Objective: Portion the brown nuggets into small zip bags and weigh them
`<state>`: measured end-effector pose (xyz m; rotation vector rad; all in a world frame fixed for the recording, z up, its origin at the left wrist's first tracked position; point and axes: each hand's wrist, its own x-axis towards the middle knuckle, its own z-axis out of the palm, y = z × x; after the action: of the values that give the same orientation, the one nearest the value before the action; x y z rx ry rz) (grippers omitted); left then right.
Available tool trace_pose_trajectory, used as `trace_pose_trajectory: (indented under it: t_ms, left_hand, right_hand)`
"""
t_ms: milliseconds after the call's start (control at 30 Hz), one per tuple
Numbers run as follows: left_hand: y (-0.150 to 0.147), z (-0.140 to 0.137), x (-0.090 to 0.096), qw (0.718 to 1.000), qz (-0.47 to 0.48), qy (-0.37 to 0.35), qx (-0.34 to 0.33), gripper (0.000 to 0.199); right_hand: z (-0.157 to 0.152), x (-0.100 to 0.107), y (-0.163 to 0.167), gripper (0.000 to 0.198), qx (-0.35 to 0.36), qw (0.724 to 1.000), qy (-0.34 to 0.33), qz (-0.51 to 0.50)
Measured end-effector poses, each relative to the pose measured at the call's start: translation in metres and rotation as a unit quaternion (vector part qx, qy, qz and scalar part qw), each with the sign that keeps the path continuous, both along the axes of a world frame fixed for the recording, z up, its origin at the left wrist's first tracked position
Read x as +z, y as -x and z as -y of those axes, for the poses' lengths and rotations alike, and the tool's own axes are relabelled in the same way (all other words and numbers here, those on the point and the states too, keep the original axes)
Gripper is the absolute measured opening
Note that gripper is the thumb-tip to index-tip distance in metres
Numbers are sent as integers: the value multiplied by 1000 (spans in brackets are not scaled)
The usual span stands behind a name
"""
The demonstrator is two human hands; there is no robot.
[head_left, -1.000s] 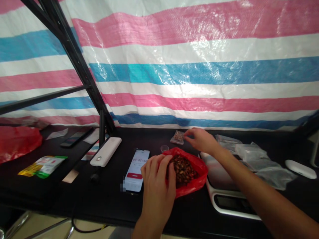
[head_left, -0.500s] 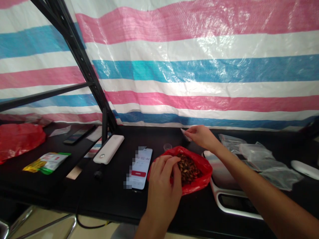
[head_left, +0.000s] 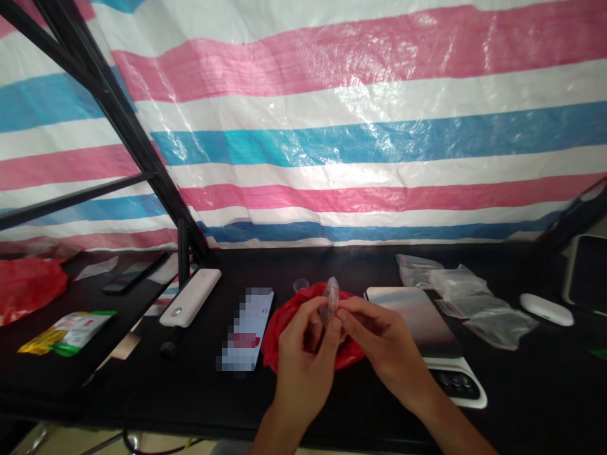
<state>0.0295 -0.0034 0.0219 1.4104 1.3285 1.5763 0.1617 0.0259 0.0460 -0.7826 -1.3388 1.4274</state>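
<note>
A small clear plastic bag [head_left: 332,294] stands up between my hands, pinched at fingertip height. My left hand [head_left: 306,354] grips it from the left, thumb and fingers closed together. From the right, my right hand [head_left: 379,341] pinches its edge with thumb and forefinger. Both hands are over the open red plastic bag [head_left: 279,328], whose brown, seed-like contents are now mostly hidden behind them. Just behind the red bag lies a small clear round cup or lid [head_left: 301,285]. To the right is a digital scale [head_left: 422,316] with a silvery plate.
Left of the red bag lies a phone [head_left: 251,328], then a white power bank [head_left: 192,297]. Several clear zip bags [head_left: 474,303] and a white case [head_left: 546,309] lie to the right. A black metal post [head_left: 137,139] slants up at left before the striped sheet [head_left: 332,145].
My right hand has come back from the table's rear with the small clear bag to above the red bag. My left hand has left the seed-like pieces and now holds the clear bag too.
</note>
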Motion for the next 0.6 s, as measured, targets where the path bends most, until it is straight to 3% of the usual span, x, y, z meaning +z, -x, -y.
trace_pose_trajectory:
  t_ms: [200,300,600]
  left_hand:
    - [-2,-4,-3,1000,-27,7,-6,25]
    - [-4,-4,-6,1000,-31,0,-7,18]
    - [-1,-9,-5,999,15,23,-23,24]
  right_hand:
    - [-7,-8,-1,34,-34,999,21,9]
    - [-7,-10,-3,31,-35,999,17,16]
    - [-4,-9,-7,8,-46,988,-97,106]
